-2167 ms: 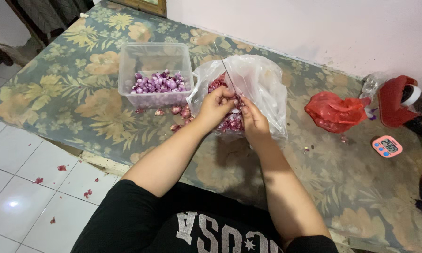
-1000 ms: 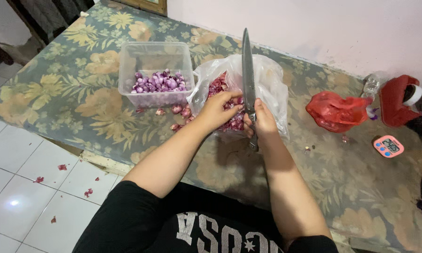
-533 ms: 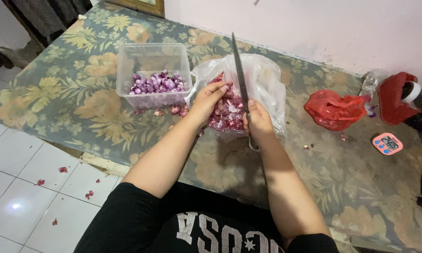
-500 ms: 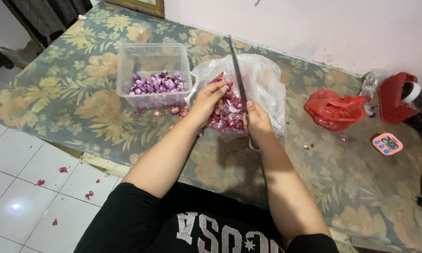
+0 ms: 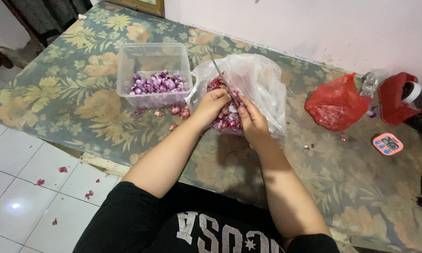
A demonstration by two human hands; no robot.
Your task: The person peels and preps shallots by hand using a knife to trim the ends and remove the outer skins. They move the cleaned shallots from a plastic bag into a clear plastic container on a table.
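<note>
While both hands met over the mouth of the clear plastic bag (image 5: 262, 89), the right hand (image 5: 251, 119) was curled around the handle of a knife (image 5: 220, 77), whose thin blade slanted up and to the left over the bag. The left hand (image 5: 213, 105) had its fingers bent in toward the blade and seemed to pinch a small shallot against it, though the piece itself was too hidden between the fingers to make out. Inside the bag lay a heap of red shallot skins and bulbs (image 5: 227, 122), directly under the two hands.

Just left of the bag stood a clear plastic tub (image 5: 152, 56) on the flower-patterned counter (image 5: 70, 84), and a layer of peeled purple shallots (image 5: 157, 83) covered part of its bottom. A few unpeeled shallots (image 5: 179, 112) lay loose on the counter between the tub and the bag, close by the left wrist.

Further right, well apart from the hands, sat a crumpled red plastic bag (image 5: 336, 103), a red holder with a roll of tape (image 5: 401, 96) near the wall, and a small pink digital timer (image 5: 387, 144) in front of it. Scraps of red skin (image 5: 61, 169) were scattered on the white tiled floor (image 5: 23, 187) to the left of the counter.
</note>
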